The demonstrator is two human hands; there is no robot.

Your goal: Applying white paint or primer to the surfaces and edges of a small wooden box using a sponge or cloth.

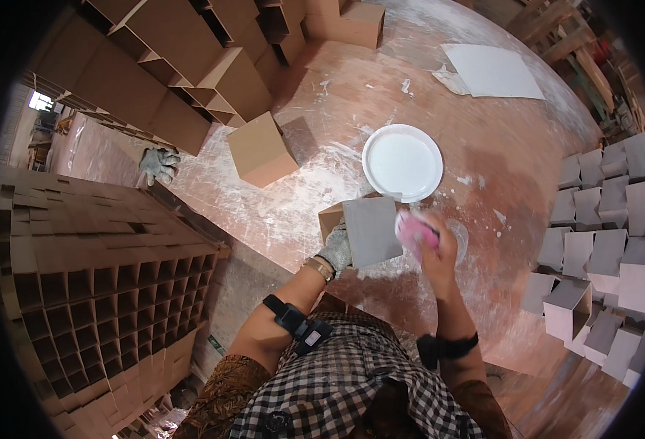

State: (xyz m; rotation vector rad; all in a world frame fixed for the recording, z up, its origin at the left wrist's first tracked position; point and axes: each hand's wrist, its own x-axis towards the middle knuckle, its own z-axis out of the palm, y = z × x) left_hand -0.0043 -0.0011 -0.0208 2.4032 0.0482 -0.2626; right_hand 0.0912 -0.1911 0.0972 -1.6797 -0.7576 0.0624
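Note:
My left hand (336, 249), in a grey knitted glove, reaches into the open side of a small cardboard box (372, 233) and holds it at the table's near edge. Its fingertips are hidden inside the box. The face toward me is coated grey; bare brown card shows at the left. My bare right hand (440, 250) grips a pink pad (417, 233), blurred by motion, at the box's right edge. Whether it is a sponge or a brush I cannot tell. Just beyond the box sits a round white tub (402, 162) of white stuff.
A plain cardboard box (262, 150) stands at left, before stacked brown boxes (169, 44). A gridded stack (117, 307) fills the lower left; a grey glove (159, 164) lies above it. Several grey-coated boxes (606, 252) are piled at right. A white sheet (492, 71) lies far back.

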